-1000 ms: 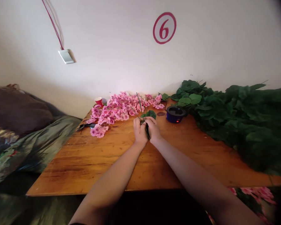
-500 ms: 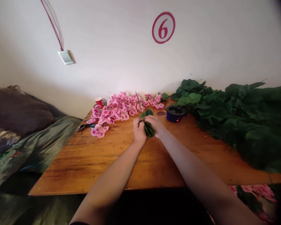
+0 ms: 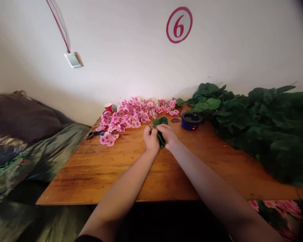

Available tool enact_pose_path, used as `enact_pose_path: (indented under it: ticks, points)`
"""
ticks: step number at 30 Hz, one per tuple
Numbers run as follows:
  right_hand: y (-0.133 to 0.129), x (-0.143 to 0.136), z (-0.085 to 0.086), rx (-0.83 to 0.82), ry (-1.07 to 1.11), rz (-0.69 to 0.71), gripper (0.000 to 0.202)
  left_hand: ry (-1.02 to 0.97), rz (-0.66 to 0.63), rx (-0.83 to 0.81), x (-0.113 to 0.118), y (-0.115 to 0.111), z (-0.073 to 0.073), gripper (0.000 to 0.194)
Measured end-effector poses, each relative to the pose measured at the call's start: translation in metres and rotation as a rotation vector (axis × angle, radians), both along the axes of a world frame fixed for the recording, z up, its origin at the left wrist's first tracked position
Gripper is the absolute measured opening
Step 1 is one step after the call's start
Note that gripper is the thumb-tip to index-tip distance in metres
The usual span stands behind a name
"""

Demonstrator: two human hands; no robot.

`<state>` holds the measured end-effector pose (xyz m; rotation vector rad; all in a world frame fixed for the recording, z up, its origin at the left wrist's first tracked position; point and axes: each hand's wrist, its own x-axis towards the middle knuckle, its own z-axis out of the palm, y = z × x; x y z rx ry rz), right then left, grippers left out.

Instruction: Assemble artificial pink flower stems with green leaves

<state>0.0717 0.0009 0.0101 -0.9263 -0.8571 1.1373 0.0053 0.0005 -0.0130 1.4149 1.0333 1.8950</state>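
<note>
Both my hands meet over the middle of the wooden table, closed around a small bunch of artificial green leaves [image 3: 162, 120] with thin stems. My left hand [image 3: 150, 139] grips it from the left, fingers curled in. From the right, my right hand [image 3: 168, 134] pinches the same bunch near the base of the stems. Several thin stems poke up and away from me, while dark leaves show above and between the hands. Just beyond lies a pile of pink artificial flowers [image 3: 127, 114]. The fingertips partly cover the spot where the stems are held.
The wooden table [image 3: 111, 178] stands against a wall. On it are a blue pot [image 3: 190, 121] with a lit red light, a large heap of green leaves [image 3: 257, 127] at right, a red paper cup [image 3: 108, 107] and dark-handled pliers [image 3: 92, 135]. Bulky sacks [image 3: 22, 117] lie at left.
The view has shifted slightly, so everything sits a little differently in frame. My hands keep hold of the leaf bunch; the right hand has closed over more of the leaves between them.
</note>
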Motion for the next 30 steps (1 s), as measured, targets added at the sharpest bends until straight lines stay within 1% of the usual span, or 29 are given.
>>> enact_pose_path:
  ticks: [3,7,19,22,27,30]
  points:
    - [-0.002,0.001,0.005,-0.060,0.089,0.022,0.017,-0.082,-0.057,-0.009,0.002,0.000,0.004,0.020]
    - [-0.003,0.003,0.009,-0.099,0.151,0.020,0.017,-0.183,-0.137,-0.026,0.005,0.000,0.008,0.018]
    - [-0.002,-0.001,0.011,-0.152,0.227,-0.023,0.016,-0.216,-0.174,-0.048,0.005,-0.002,0.014,0.017]
    - [-0.003,-0.001,0.011,-0.150,0.237,-0.031,0.016,-0.235,-0.197,-0.055,0.004,-0.002,0.013,0.016]
    - [-0.006,0.000,0.012,-0.113,0.232,-0.039,0.017,-0.224,-0.245,-0.090,0.000,0.000,0.005,0.011]
    - [-0.006,-0.001,0.013,-0.056,0.226,-0.048,0.014,-0.209,-0.229,-0.086,-0.005,0.002,0.004,0.011]
